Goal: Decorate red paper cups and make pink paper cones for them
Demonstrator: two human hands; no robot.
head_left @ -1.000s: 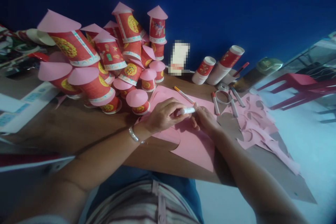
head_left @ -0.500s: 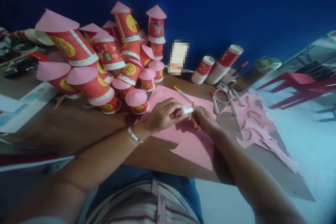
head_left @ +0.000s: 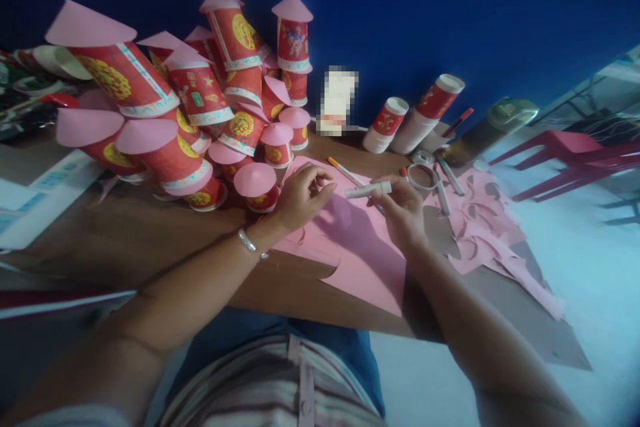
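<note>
My right hand (head_left: 404, 213) grips a white marker pen (head_left: 359, 191), held nearly level above the pink paper. To its left, my left hand (head_left: 304, 199) hovers over the same paper with its fingers curved and apart from the thumb; no object shows in it. A silver bangle is on that wrist. Beneath both hands lie overlapping pink paper sheets (head_left: 370, 267), with a curved cut along the near edge. An orange-ended pen (head_left: 345, 171) rests on the paper just beyond my hands.
Red paper-cup lanterns (head_left: 197, 90) with pink cone tops crowd the left. Stacked cups (head_left: 385, 125), a tape roll (head_left: 423, 177), grey markers (head_left: 443, 197) and a bottle (head_left: 493, 127) stand or lie right. Pink scraps (head_left: 490, 227) cover the right side; a red stool (head_left: 575, 150) is beyond.
My hands have moved apart. The pen, earlier between both hands, is now in the right hand alone, and the left hand has let go. The view has shifted slightly.
</note>
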